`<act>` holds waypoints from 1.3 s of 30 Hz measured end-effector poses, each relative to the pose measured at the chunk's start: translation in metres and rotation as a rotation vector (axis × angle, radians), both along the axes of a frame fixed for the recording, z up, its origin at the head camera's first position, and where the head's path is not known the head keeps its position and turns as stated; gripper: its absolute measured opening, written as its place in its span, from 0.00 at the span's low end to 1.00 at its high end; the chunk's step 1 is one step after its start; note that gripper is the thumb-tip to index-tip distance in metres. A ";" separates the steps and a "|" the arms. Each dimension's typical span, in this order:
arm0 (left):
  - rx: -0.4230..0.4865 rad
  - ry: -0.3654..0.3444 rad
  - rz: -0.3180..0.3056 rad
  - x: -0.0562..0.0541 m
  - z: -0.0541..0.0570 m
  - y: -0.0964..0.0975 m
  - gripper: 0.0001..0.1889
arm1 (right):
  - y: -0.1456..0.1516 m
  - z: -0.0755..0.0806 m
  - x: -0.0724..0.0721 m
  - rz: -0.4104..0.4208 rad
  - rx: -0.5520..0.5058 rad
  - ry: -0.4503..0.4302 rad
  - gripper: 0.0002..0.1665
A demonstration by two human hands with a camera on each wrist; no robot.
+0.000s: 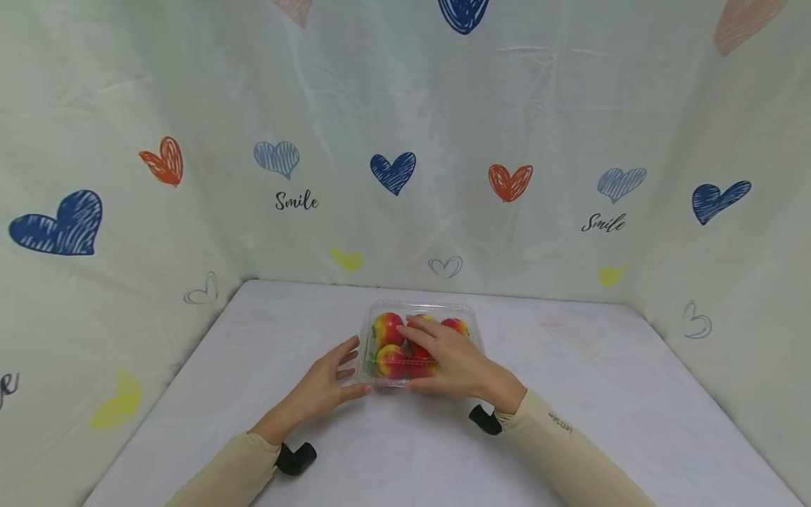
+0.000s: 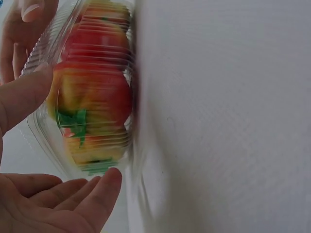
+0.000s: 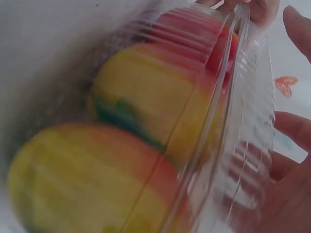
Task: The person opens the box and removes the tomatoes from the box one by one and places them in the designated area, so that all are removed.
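Note:
A clear plastic clamshell box (image 1: 388,383) sits on the table with several red-and-yellow fruits (image 1: 388,329) inside. Green patches show on some of the fruits through the ribbed plastic in the left wrist view. My right hand (image 1: 453,359) lies over the right part of the box's top with its fingers spread, covering some of the fruits. At the box's left side is my left hand (image 1: 319,384), fingers extended and thumb by the near left corner. In the left wrist view its thumb (image 2: 29,94) overlaps the box edge; whether it touches is unclear.
The white table (image 1: 418,451) has its back edge against a pale curtain (image 1: 443,113) printed with hearts and the word Smile. Curtain also hangs at the left and right. A small black device (image 1: 296,459) is on the left wrist, another black device (image 1: 485,420) on the right.

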State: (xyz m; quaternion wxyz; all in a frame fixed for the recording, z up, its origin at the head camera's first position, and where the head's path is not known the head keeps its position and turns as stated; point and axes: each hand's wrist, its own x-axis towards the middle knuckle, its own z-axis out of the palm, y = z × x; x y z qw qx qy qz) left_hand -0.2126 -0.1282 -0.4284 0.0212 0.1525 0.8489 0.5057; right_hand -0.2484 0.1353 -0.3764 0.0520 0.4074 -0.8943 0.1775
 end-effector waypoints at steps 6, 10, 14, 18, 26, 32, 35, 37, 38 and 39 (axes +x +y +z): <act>0.011 0.004 -0.077 -0.003 -0.002 -0.005 0.46 | -0.020 0.000 -0.003 0.052 0.088 0.029 0.51; 0.027 -0.020 -0.103 -0.005 -0.004 -0.008 0.46 | -0.030 -0.001 -0.005 0.082 0.127 0.079 0.51; 0.050 -0.052 -0.119 -0.006 -0.005 -0.009 0.47 | -0.036 -0.003 -0.007 0.097 0.140 0.087 0.51; 0.066 -0.061 -0.136 -0.007 -0.004 -0.009 0.46 | -0.039 -0.004 -0.008 0.092 0.153 0.087 0.49; 0.113 -0.079 -0.158 -0.008 -0.006 -0.009 0.47 | -0.044 -0.006 -0.007 0.080 0.152 0.065 0.44; 0.138 -0.078 -0.165 -0.008 -0.006 -0.008 0.46 | -0.047 -0.006 -0.006 0.067 0.147 0.039 0.41; 0.151 -0.069 -0.148 -0.007 -0.004 -0.006 0.45 | -0.049 -0.005 -0.006 0.065 0.135 0.016 0.40; 0.150 -0.065 -0.138 -0.006 -0.004 -0.005 0.45 | -0.049 -0.005 -0.006 0.072 0.127 0.001 0.39; 0.150 -0.063 -0.133 -0.006 -0.004 -0.005 0.45 | -0.050 -0.005 -0.006 0.075 0.124 -0.005 0.39; 0.150 -0.062 -0.129 -0.005 -0.004 -0.004 0.44 | -0.050 -0.005 -0.006 0.081 0.119 -0.007 0.38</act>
